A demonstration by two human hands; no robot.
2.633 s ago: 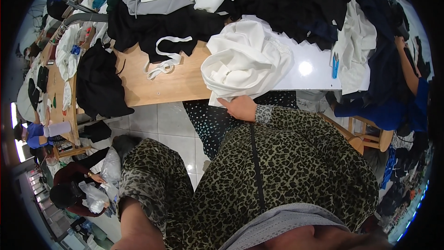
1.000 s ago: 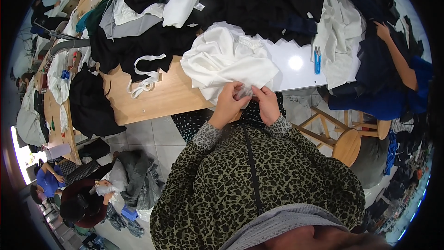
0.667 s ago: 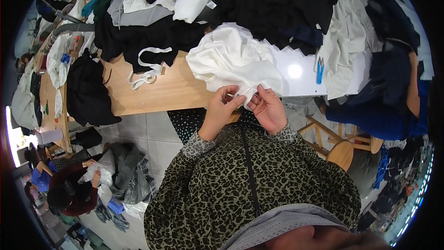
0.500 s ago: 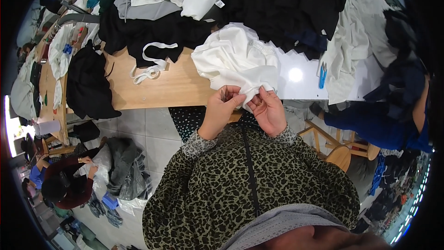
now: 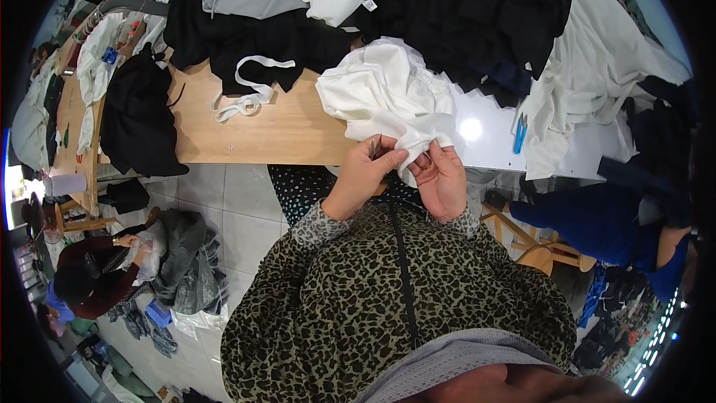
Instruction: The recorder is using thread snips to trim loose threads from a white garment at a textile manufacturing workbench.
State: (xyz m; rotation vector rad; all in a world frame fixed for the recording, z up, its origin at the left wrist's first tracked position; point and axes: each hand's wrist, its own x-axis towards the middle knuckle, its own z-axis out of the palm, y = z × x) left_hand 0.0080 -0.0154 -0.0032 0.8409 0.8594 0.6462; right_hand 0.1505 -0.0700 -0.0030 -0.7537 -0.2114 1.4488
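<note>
A bunched white garment [image 5: 388,89] lies at the table's near edge, its lower edge gathered over the side toward me. My left hand [image 5: 365,175] pinches this edge between thumb and fingers. A small dark metallic piece, too little to name, shows tucked among the same fingers. Close beside it, my right hand [image 5: 444,183] is closed on another part of the edge, palm turned partly up. What lies between the fingertips is hidden by the cloth folds. Right of the garment rest blue-handled thread snips [image 5: 520,136], touched by neither hand.
Black garments [image 5: 477,15] are heaped across the table's far side. A white strap [image 5: 250,97] lies on the wooden tabletop [image 5: 283,130], with white cloth [image 5: 559,104] spread at the right. A wooden stool [image 5: 537,254] stands right; a co-worker [image 5: 93,272] handles plastic at lower left.
Both hands keep hold of the white cloth and have barely shifted against it. The whole view has moved slightly. At the right, the person in blue has changed posture.
</note>
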